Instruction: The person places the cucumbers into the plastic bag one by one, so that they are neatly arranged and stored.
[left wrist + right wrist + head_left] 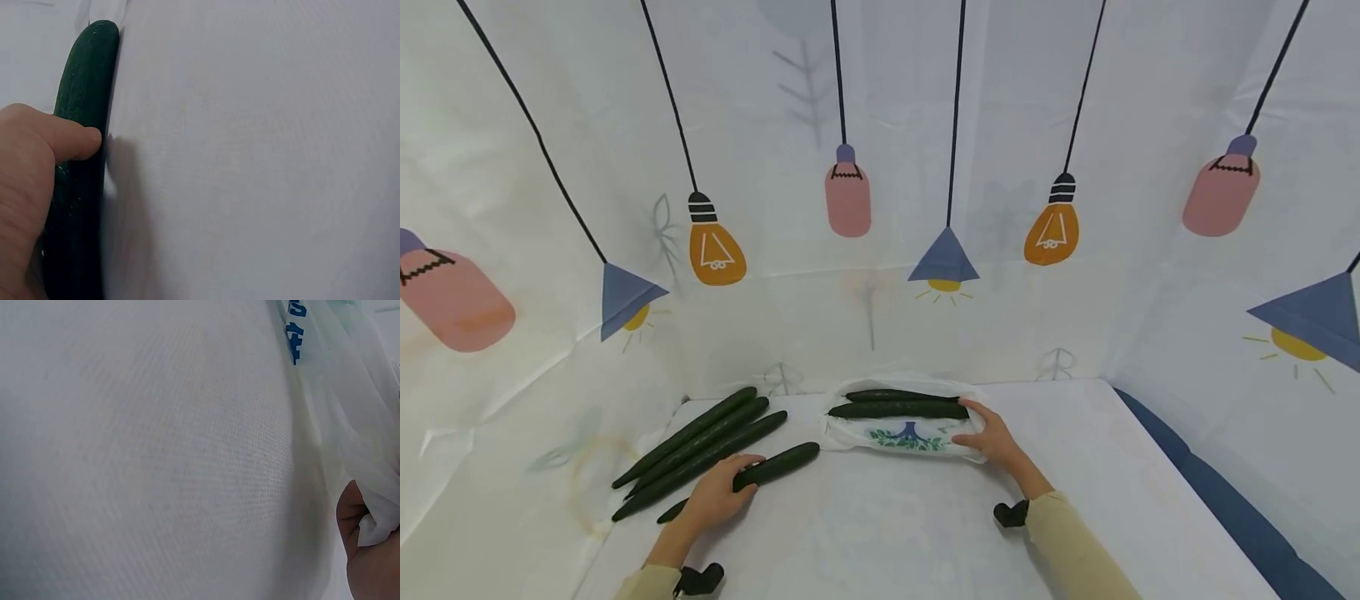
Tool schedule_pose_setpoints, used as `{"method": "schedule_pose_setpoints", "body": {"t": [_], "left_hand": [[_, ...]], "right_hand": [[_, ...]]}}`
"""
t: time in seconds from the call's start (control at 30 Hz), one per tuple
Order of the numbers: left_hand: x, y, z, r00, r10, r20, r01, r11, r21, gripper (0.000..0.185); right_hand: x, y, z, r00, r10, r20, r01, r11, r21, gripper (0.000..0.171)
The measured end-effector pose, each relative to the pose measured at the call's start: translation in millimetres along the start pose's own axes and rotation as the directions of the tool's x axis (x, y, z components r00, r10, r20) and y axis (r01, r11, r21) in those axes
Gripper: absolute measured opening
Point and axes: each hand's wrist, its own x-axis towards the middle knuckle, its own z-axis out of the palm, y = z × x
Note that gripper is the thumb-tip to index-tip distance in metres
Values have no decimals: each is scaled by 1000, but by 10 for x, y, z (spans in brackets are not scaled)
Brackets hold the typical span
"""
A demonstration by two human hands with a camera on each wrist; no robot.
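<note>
Nearest, a cucumber [752, 477] is being gripped by the curled left hand [715, 497] while the plastic bag [910, 437] rim is being pinched by the right hand [992, 437]; the smooth cucumber is being risked to slipping, the thin film to collapsing shut.

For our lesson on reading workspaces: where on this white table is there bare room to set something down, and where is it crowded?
Bare cloth lies between the two hands, in front of the white plastic bag, and on the white-covered table to the right of the right hand. It is crowded at the left: three long dark green cucumbers lie side by side, and the left hand grips a fourth cucumber.
</note>
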Motion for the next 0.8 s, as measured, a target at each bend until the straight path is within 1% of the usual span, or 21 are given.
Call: {"method": "schedule_pose_setpoints", "body": {"t": [0.1,0.2,0.3,0.4,0.53,0.63,0.8], "left_hand": [[13,22,15,1000,-16,24,17,1000,-20,50],[35,23,17,999,-34,31,34,999,-27,53],[60,19,33,999,-21,33,22,999,-25,52],[84,11,32,999,-15,33,16,1000,-27,48],[93,0,37,999,-40,17,41,998,-52,44],[91,-1,58,998,-53,22,54,997,-58,44],[76,-4,72,997,-69,32,71,996,-57,44]], "right_hand": [[-5,-21,-18,1000,-10,-5,9,999,-38,78],[16,-30,-36,1000,7,-10,-8,996,-86,85],[17,-27,-59,999,38,-18,-40,992,-119,93],[4,-30,-68,999,40,-19,-42,988,-145,98],[16,-20,-49,999,16,-27,-21,986,-167,100],[7,-19,-37,999,12,-44,-20,985,-171,100],[-3,-12,-12,999,15,-44,-23,981,-193,99]]}}
